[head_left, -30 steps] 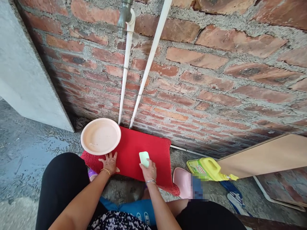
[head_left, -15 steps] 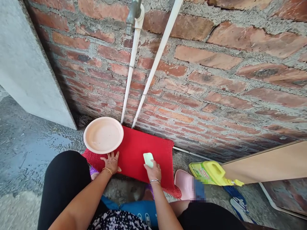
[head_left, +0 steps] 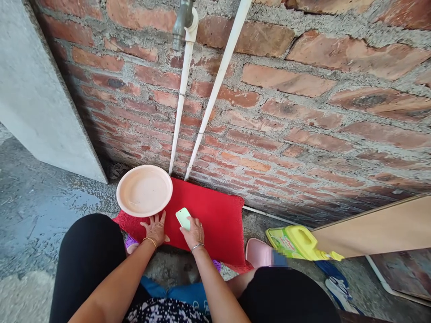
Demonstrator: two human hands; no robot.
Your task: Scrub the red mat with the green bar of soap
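Brick wall (head_left: pixel 303 103) fills the far side, with two white pipes (head_left: pixel 215 85) running down it from a tap (head_left: pixel 180 22) to the floor. At its foot a red mat (head_left: pixel 215 215) lies on the wet concrete floor (head_left: pixel 40 211), its far edge against the wall. A grey slab (head_left: pixel 37 98) closes the left side, leaving open floor between it and the mat.

A pink plate (head_left: pixel 144 190) sits on the mat's left far corner, overhanging the left edge. The left hand (head_left: pixel 155 229) rests flat on the mat just below the plate, fingers spread and holding nothing, fingertips at the plate's rim. The right hand (head_left: pixel 192 232) lies close beside it, fingers closed around a pale green soap (head_left: pixel 183 217) pressed to the mat near its near edge. The mat's right half is bare red.

Right of the mat, a pink scoop (head_left: pixel 257 252) lies at its near corner, a yellow-green bottle (head_left: pixel 296 242) lies on its side beyond that, and a tan board (head_left: pixel 380 226) leans by the wall.
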